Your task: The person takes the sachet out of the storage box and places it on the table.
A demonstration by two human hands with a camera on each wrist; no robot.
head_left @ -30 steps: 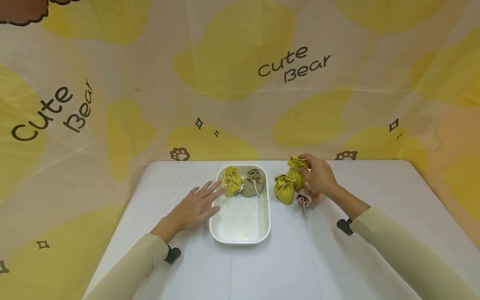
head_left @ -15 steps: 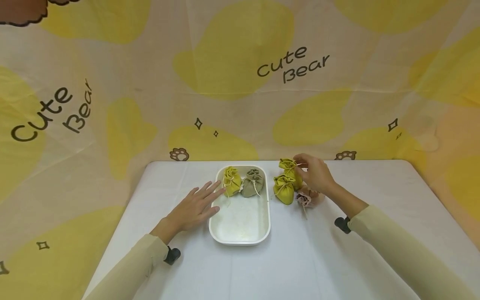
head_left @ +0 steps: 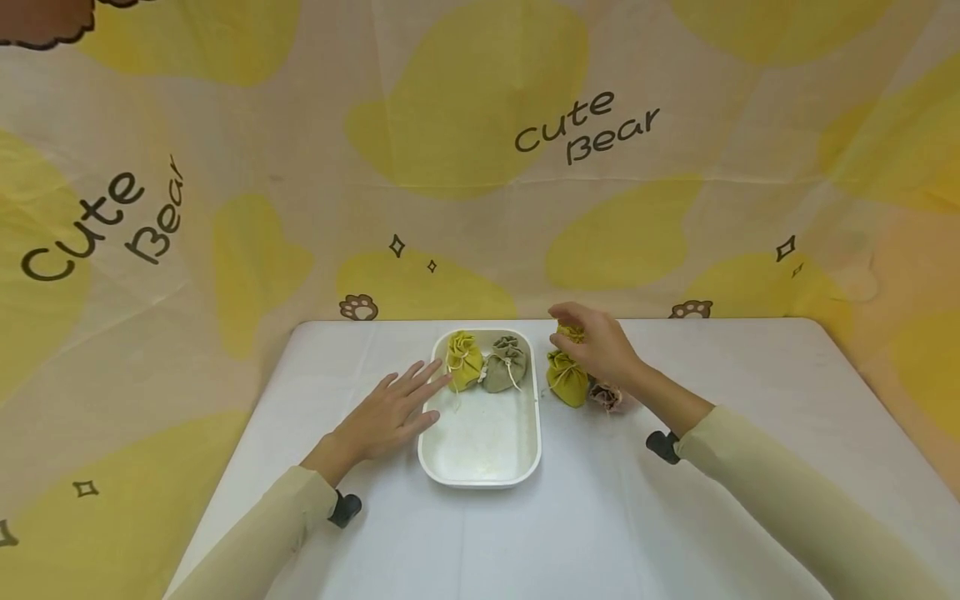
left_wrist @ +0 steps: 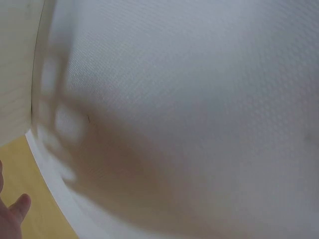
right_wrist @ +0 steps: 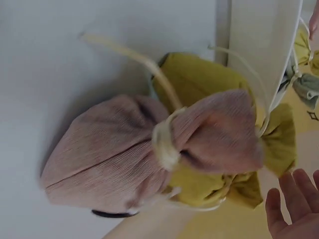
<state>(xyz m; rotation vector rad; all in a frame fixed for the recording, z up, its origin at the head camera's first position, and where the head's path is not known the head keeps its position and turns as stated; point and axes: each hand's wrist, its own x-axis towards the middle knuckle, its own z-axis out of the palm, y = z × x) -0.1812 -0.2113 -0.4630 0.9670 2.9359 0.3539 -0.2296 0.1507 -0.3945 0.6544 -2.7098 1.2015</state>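
My left hand [head_left: 393, 408], fingers spread, lies at the left rim of a white tray [head_left: 480, 482]. Inside the tray's far end are a yellow drawstring pouch [head_left: 465, 363] and a grey-green pouch [head_left: 505, 367]. To the tray's right, my right hand [head_left: 596, 343] hovers by the rear yellow pouch [head_left: 572, 332], partly hiding it; in the right wrist view its fingers [right_wrist: 294, 196] look straight and apart from the cloth. A second yellow pouch [head_left: 567, 382] sits in front. Beside it lies a pink pouch [right_wrist: 109, 149], tied with cream cord and mostly covered by my hand in the head view.
A white cloth-covered table [head_left: 480, 542] carries everything. Behind it hangs a yellow and beige printed backdrop [head_left: 465, 167]. Black wrist cameras [head_left: 345, 509] sit on both wrists, low over the table.
My right hand has moved left and released the rear yellow pouch, whose gathered top shifted left toward the tray. The left hand and the tray have stayed put.
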